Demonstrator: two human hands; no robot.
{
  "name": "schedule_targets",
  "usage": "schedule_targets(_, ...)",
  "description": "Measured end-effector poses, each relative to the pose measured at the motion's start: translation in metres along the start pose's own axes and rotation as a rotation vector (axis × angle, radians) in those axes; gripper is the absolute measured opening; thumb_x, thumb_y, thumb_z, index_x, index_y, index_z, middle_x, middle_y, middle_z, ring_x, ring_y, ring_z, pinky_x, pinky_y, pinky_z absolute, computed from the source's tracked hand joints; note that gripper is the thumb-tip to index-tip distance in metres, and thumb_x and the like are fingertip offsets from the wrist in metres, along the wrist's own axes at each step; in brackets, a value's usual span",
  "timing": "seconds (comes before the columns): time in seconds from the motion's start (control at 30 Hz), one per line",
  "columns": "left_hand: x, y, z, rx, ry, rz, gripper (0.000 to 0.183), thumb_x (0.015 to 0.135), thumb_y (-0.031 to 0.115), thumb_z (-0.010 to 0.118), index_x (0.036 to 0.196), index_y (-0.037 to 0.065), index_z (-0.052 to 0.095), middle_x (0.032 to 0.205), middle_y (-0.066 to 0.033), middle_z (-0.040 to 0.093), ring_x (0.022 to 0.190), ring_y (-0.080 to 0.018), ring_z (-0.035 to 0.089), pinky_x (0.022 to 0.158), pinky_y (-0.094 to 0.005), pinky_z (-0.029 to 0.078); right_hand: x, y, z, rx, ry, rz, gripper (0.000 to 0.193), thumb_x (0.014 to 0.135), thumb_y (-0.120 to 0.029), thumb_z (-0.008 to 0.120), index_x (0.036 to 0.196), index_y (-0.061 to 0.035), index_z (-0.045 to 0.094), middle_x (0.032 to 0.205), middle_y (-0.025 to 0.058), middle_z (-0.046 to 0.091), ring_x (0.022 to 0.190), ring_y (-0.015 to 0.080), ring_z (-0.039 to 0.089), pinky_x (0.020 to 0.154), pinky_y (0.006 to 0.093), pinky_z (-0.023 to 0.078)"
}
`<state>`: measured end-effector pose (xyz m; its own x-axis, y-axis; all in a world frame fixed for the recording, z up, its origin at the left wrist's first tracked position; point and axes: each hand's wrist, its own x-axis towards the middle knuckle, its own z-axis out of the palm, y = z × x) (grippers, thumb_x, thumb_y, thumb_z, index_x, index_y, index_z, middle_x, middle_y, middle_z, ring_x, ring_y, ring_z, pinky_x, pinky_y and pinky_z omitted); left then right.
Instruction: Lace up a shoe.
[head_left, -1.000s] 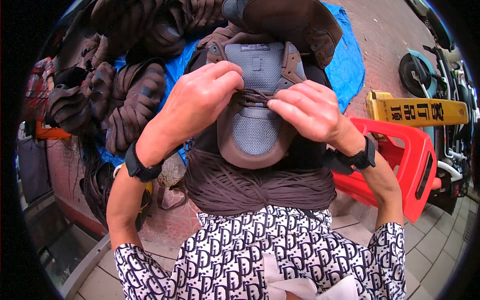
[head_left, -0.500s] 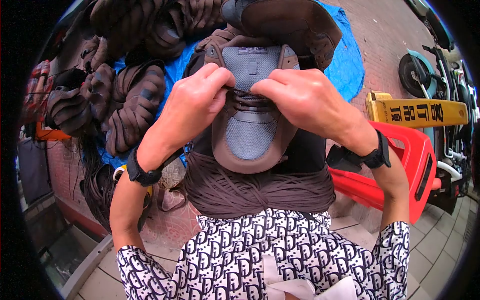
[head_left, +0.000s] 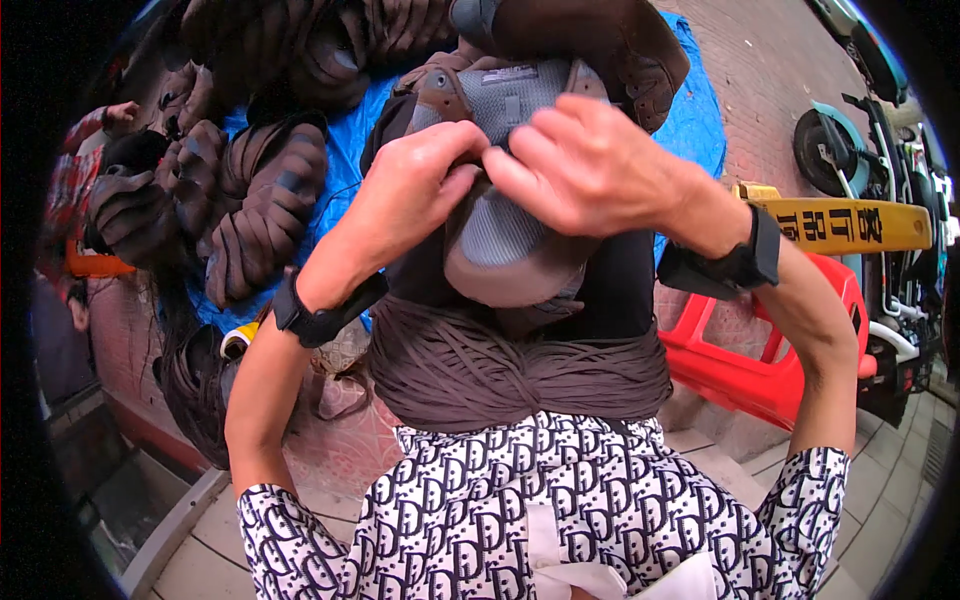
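Observation:
A brown shoe upper with grey mesh at the toe and tongue rests over my lap, toe toward me. My left hand is closed in a pinch at its lacing area, on a dark shoelace that mostly hides behind the fingers. Close beside it, my right hand is also closed, pinching the lace, a little blurred. Both hands cover the eyelets in the middle. Across my thighs, nearer me, lies a thick bundle of dark brown laces.
Stacks of brown shoe uppers lie on a blue tarp at the left and far side. To the right are a red plastic stool, a yellow sign board and parked scooters. Another person's red plaid sleeve shows at far left.
The upper's toe has tipped up and moved away from me. My hands have drawn together over the lacing, the right one turning and rising. The other person's hand has appeared at far left.

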<state>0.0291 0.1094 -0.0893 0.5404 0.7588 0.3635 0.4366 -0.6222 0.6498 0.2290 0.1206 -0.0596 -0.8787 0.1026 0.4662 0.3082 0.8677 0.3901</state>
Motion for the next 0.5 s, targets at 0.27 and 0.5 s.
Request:
schedule_targets(0.27, 0.012, -0.004, -0.027, 0.268, 0.122, 0.059, 0.012, 0.076, -0.004, 0.054, 0.087, 0.0, 0.055, 0.081, -0.013, 0.058, 0.074, -0.0264, 0.06, 0.066, -0.0301, 0.047, -0.041, -0.014, 0.002, 0.17, 0.137, 0.18, 0.021, 0.061, -0.013, 0.057, 0.079, -0.0036, 0.057, 0.069, 0.0041, 0.053, 0.057, 0.0145, 0.052, 0.049, 0.0261, 0.039)
schedule_targets(0.5, -0.004, -0.002, -0.036, 0.301, 0.057, 0.041, 0.014, 0.076, -0.004, 0.056, 0.089, 0.0, 0.057, 0.078, -0.0141, 0.058, 0.071, -0.0284, 0.059, 0.063, -0.0305, 0.046, -0.061, -0.017, -0.01, 1.113, 0.248, 1.13, 0.013, 0.07, 0.001, 0.062, 0.083, -0.0022, 0.065, 0.072, 0.0022, 0.062, 0.057, 0.0088, 0.057, 0.05, 0.0215, 0.045)
